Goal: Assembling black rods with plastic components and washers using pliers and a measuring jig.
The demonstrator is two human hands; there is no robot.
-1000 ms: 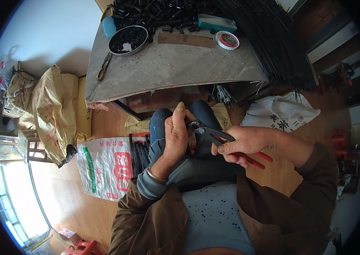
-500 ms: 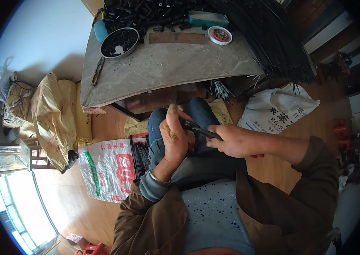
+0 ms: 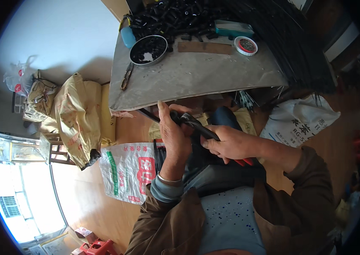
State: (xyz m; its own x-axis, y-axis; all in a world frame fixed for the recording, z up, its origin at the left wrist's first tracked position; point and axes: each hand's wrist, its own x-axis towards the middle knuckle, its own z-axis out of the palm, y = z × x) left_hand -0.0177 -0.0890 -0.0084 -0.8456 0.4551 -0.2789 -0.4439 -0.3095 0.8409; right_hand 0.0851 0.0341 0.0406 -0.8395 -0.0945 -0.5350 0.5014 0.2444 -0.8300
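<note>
Pliers that lay edge-on half a second ago now show their head, tilted into view near the middle of the frame, with more of the red handles showing; the whole scene sits farther right in the frame. A pale wall fills the upper left, a wooden floor the lower left, beside a bright window. Across the top stands a grey table. On it, black rods fan over the upper right and black parts heap at top centre. Yellow sacks slump at left; a white sack lies at right. Smaller on the table are a bowl, a brown strip, a teal box and a round tub. At centre, the right hand wraps its fingers around the pliers' handles. The left hand, thumb raised and fingers curled, pinches a black piece beside the pliers' head; whether they touch, I cannot tell.
</note>
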